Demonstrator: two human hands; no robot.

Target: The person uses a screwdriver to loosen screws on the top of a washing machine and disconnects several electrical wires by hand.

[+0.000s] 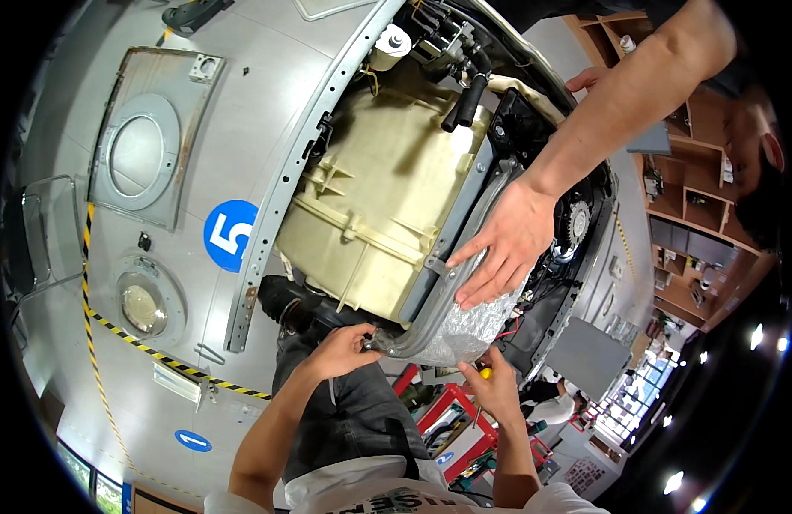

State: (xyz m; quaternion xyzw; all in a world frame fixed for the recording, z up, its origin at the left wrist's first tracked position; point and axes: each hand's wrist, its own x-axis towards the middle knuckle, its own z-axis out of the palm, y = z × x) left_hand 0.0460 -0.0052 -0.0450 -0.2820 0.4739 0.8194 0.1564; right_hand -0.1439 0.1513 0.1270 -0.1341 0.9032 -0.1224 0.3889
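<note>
In front of me is an opened washing machine with a cream plastic tub (370, 206). Along its side lies a grey metal housing (473, 332), partly covered in silver foil. My left hand (334, 353) is closed, thumb and fingertips pinching the near left end of that housing's rim. Below the foil edge, my right hand (497, 390) is closed round a screwdriver (486, 373) with a yellow part showing; its thin shaft points down beside the fingers, and its grip is mostly hidden. A co-worker's hand (507, 240) presses flat on the housing from the upper right.
A perforated metal frame edge (280, 188) runs along the tub's left. On the floor lie a front panel (169, 128) with a round opening and a glass door (143, 300). Black hoses (471, 98) and a motor part (576, 224) flank the tub. A red tool cart (447, 420) stands close behind my right hand.
</note>
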